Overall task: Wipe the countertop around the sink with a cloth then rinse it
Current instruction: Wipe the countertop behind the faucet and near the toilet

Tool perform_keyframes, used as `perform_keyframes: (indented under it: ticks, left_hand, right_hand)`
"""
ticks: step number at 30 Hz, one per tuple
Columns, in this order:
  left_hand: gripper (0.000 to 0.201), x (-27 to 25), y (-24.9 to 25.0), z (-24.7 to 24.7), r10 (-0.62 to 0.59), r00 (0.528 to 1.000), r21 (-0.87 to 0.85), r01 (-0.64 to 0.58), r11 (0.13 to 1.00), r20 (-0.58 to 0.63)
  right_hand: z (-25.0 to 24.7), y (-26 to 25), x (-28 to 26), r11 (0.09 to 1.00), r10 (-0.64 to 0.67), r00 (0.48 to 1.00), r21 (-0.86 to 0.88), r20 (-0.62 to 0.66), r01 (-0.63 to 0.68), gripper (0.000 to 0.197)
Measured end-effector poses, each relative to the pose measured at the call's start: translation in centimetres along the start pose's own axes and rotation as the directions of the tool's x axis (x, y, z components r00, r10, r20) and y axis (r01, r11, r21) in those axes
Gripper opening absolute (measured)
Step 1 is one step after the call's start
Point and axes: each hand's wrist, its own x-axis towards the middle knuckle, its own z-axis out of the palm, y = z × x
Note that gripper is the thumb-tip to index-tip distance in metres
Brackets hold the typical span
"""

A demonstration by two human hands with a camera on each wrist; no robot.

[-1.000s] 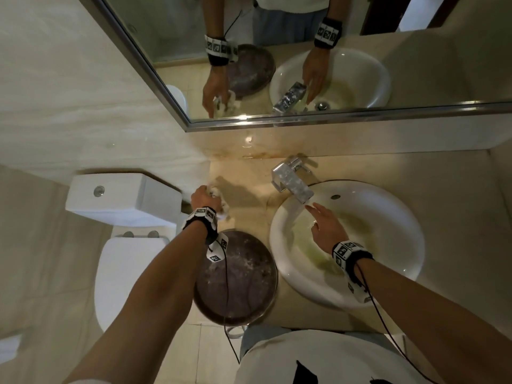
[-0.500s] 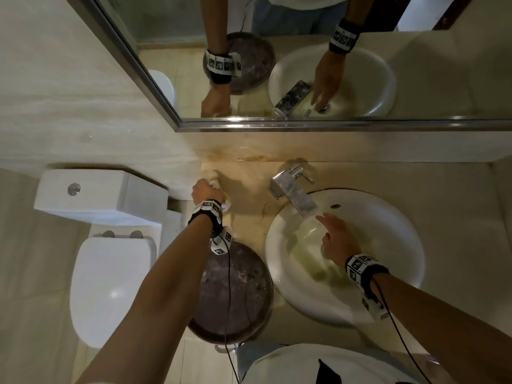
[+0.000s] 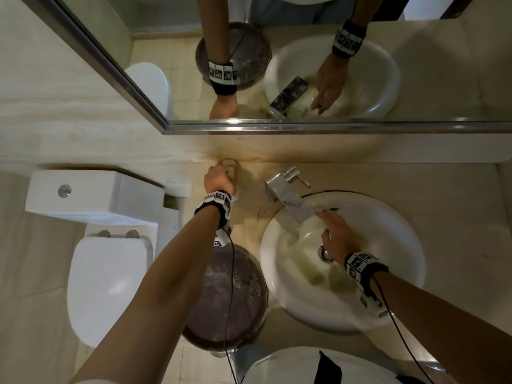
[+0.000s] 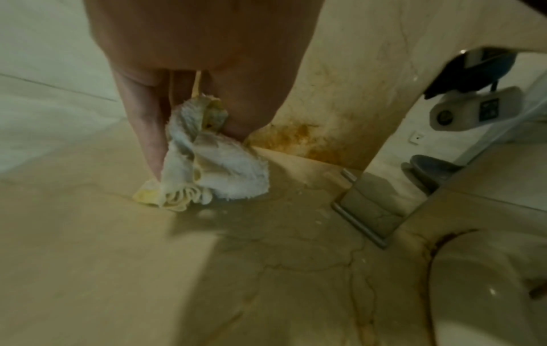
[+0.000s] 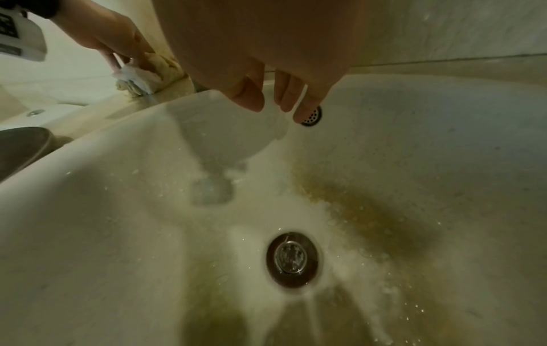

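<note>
Our left hand [image 3: 219, 178] grips the bunched cloth [image 4: 207, 159], fingers curled round it, and presses it down on the counter [image 4: 148, 269]. A second ago it was working nearer the counter's left edge; since then it has pushed straight back, and the cloth now sits right in the corner where the counter meets the back wall, touching the orange-brown stain [image 4: 299, 138] there. Our right hand [image 3: 336, 234] has barely shifted — it hangs over the sink [image 3: 399, 300] with fingers loose and straight, holding nothing, the fingertips [image 5: 251, 98] just under the tap's [image 3: 291, 198] spout. We cannot tell for sure whether water is running, though the bowl is beaded with drops.

We judge that the wiping has reached the far-left back corner, so the stretch behind the tap and the counter to the right of the sink are likely left to do, and the rinse has not begun.

The cloth is a small white terry rag with frayed edges and a yellow strip along one side, crumpled into folds — it looks greyish and damp in places. The counter near it shows a wet sheen and thin cracks, with a dark rusty line hugging the sink's rim
</note>
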Motion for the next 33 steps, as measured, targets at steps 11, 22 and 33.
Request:
perform_keyframes:
  ticks: [11,22,33]
  left_hand:
    - [0.05,-1.2,3.5,0.0,0.094,0.989,0.189,-0.115,0.975,0.115]
    - [0.048,-2.7,4.9,-1.0,0.187,0.969,0.17,-0.213,0.962,0.16]
    - [0.055,-2.9,3.2,-1.6,0.345,0.934,0.2,-0.357,0.913,0.095]
  right_hand:
    - [0.1,1.2,-0.7,0.999,-0.027,0.999,0.029,-0.027,0.028,0.058]
    - [0.6,2.1,-1.4,1.0,-0.016,1.0,0.008,-0.003,0.016,0.059]
    - [0.4,2.9,-1.6,1.0,-0.025,0.999,0.0,-0.03,0.025,0.057]
